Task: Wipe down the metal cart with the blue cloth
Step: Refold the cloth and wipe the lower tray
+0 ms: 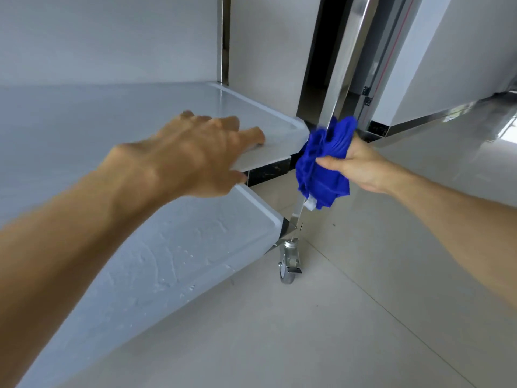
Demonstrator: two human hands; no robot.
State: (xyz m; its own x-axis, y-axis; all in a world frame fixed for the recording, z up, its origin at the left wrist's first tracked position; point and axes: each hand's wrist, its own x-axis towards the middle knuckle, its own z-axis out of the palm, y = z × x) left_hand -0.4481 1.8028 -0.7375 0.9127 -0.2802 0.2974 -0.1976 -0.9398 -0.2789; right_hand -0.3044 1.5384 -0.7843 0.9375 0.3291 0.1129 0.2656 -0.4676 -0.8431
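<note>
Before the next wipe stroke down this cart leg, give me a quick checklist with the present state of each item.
1. Blue cloth gripped by right hand: ok.
2. Cloth wrapped around the corner leg: ok.
3. Left hand steadying the middle shelf, thumb under its edge: ok.
4. Caster brake locked: cannot tell.
5. Lower shelf dry: not ok, streaks and droplets show.
6. Leg below the cloth free of obstruction: ok.
</note>
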